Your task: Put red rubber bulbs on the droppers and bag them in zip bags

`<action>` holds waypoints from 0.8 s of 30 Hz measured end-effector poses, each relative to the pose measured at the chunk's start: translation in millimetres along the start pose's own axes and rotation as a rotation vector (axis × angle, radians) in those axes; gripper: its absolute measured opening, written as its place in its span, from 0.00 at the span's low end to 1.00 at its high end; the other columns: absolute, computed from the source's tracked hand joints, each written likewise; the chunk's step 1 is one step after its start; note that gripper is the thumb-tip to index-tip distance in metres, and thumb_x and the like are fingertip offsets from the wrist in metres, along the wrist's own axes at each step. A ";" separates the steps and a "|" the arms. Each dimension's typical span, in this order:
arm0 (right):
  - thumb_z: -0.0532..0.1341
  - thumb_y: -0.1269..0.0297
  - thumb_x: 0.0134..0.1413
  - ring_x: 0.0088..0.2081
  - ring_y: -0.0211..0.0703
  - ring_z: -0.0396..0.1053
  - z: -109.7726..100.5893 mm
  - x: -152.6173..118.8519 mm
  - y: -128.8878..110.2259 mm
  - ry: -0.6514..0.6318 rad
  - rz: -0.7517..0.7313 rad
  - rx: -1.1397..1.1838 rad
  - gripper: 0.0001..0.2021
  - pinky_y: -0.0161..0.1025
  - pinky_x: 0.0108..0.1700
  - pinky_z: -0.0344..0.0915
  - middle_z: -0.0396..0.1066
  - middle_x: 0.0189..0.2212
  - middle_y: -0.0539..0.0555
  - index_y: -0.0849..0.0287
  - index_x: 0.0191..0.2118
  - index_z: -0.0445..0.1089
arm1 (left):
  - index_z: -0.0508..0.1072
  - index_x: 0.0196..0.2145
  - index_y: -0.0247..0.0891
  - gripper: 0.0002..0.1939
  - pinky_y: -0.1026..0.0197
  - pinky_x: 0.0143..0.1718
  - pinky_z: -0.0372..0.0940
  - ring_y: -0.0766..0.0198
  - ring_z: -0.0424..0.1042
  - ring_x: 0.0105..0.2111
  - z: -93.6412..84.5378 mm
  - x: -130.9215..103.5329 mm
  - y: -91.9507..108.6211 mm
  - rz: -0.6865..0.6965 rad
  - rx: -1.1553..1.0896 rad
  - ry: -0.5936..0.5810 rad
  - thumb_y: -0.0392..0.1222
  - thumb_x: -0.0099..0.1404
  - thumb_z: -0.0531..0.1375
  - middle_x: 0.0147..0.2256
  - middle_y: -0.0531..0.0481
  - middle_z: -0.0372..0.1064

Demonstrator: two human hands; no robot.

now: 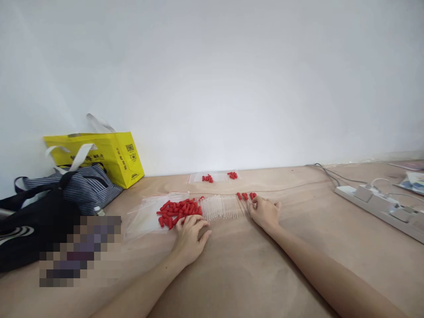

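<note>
A pile of red rubber bulbs [177,208] lies on a clear plastic bag at the middle left of the table. My left hand [192,238] rests at the pile's near right edge, fingers apart, with nothing visible in its grasp. Beside the pile, several thin clear tubes [218,207] lie side by side in a row. To their right are droppers [244,196], thin tubes with red bulbs on their far ends. My right hand [265,212] is at the rightmost of these, fingers closed around a dropper; its lower part is hidden by the fingers.
Against the wall lies another clear bag [218,177] with red bulbs and tubes. A yellow bag [124,154], a striped bag [96,187] and a black bag [36,229] stand at left, near a blurred-out patch. A white power strip [374,207] with plugs and cables lies at right.
</note>
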State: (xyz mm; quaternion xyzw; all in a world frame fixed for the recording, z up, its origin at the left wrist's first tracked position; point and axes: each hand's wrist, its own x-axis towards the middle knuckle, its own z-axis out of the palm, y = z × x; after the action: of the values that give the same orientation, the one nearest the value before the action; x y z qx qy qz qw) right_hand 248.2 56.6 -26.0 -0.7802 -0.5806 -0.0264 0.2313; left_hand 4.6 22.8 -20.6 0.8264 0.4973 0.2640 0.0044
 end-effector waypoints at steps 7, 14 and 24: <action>0.51 0.60 0.51 0.38 0.46 0.64 -2.7 -2.4 -10.3 0.054 -0.152 0.000 0.11 0.44 0.40 0.45 0.71 0.33 0.54 0.56 0.31 0.69 | 0.71 0.31 0.43 0.07 0.48 0.42 0.50 0.55 0.62 0.41 -8.2 14.9 -8.0 -0.102 0.082 0.088 0.42 0.57 0.54 0.36 0.48 0.67; 0.51 0.66 0.48 0.39 0.49 0.64 -1.3 4.8 -30.0 -0.060 -0.121 -0.058 0.11 0.45 0.39 0.47 0.71 0.31 0.56 0.58 0.27 0.71 | 0.73 0.26 0.42 0.10 0.45 0.43 0.50 0.47 0.60 0.45 -9.6 88.2 -30.9 -0.386 0.234 0.013 0.46 0.55 0.54 0.39 0.43 0.68; 0.50 0.65 0.50 0.41 0.52 0.64 1.1 8.2 -32.5 -0.096 -0.125 -0.119 0.13 0.48 0.41 0.48 0.71 0.34 0.62 0.62 0.35 0.70 | 0.71 0.28 0.36 0.19 0.44 0.46 0.51 0.41 0.62 0.46 20.5 137.4 -52.9 -0.571 0.128 -0.045 0.50 0.39 0.65 0.40 0.36 0.68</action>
State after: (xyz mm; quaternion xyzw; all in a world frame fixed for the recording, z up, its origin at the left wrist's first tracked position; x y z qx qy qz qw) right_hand 220.8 71.5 -13.6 -0.7552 -0.6360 -0.0379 0.1542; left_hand 20.5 168.1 6.8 0.6572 0.7252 0.2018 0.0373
